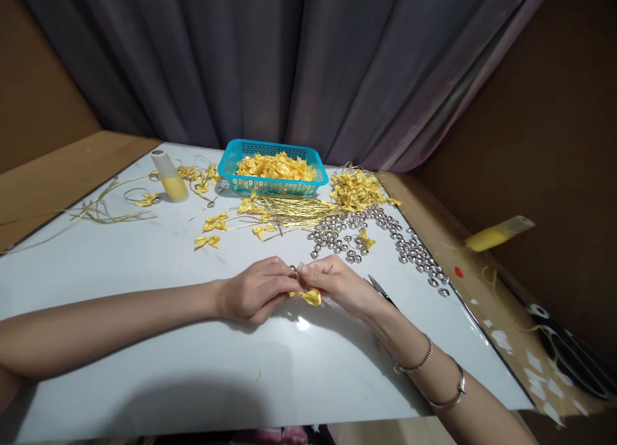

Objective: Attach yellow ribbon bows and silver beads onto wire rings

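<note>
My left hand and my right hand meet over the white tabletop, both closed with fingertips pinched together. A yellow ribbon bow shows just below the fingertips, held between the two hands. A small silver bead peeks out at the top of the fingers; which fingers grip it is hard to see. Any cord running between bow and bead is mostly hidden. Just behind my right wrist lies a dark pointed blade, partly covered by the arm. Loose yellow bows lie beyond my left hand.
A blue basket of yellow bows stands at the back. Beside it lie gold cords, a pile of bows and scattered silver beads. Yellow-filled bottles stand left and lie right. Black-handled scissors are far right.
</note>
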### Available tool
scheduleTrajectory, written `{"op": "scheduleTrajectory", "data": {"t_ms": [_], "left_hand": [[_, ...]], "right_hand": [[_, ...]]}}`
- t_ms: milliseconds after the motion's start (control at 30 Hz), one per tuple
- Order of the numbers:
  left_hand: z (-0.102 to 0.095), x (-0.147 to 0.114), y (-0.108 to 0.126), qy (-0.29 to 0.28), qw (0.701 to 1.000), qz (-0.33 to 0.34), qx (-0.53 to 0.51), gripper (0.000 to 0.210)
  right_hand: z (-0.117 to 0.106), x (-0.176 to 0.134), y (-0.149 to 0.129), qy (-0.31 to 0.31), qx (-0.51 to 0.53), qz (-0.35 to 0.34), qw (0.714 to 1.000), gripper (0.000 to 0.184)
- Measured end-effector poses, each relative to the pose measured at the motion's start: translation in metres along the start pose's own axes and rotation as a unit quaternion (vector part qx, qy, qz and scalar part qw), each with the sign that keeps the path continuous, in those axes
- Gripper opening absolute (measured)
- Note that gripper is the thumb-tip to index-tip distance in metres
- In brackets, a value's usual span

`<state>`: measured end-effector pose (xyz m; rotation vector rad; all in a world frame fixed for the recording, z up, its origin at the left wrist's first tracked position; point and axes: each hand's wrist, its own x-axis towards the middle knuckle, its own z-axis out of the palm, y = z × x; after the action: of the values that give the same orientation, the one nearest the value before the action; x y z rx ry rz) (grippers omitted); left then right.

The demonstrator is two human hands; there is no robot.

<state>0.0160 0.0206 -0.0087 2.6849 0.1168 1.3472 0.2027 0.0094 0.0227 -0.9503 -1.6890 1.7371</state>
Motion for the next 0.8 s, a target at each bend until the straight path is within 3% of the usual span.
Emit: {"op": "scheduleTrajectory", "data": {"t_ms": [133,367,567,800], "left_hand": [[0.001,0.000,0.000,0.011,0.999,-0.003,0.037,0.020],[0.002,0.000,0.000,0.015,0.999,-0.007,0.050,0.022],[0.003,-0.001,-0.002,0.005,1.000,-0.014,0.026,0.015],[0.005,-0.002,0.000,0.004,0.996,-0.074,-0.049,0.015]], "right_hand": [[-0.001,-0.001,-0.004,0.024,-0.029,-0.027,0.999,0.053],[0.001,0.000,0.000,-0.017,-0.022,-0.003,1.000,0.051],[0.005,0.000,0.004,0.018,-0.041,-0.015,0.999,0.056],[0.010,0.000,0.001,0.083,0.010,-0.014,0.996,0.050]]}}
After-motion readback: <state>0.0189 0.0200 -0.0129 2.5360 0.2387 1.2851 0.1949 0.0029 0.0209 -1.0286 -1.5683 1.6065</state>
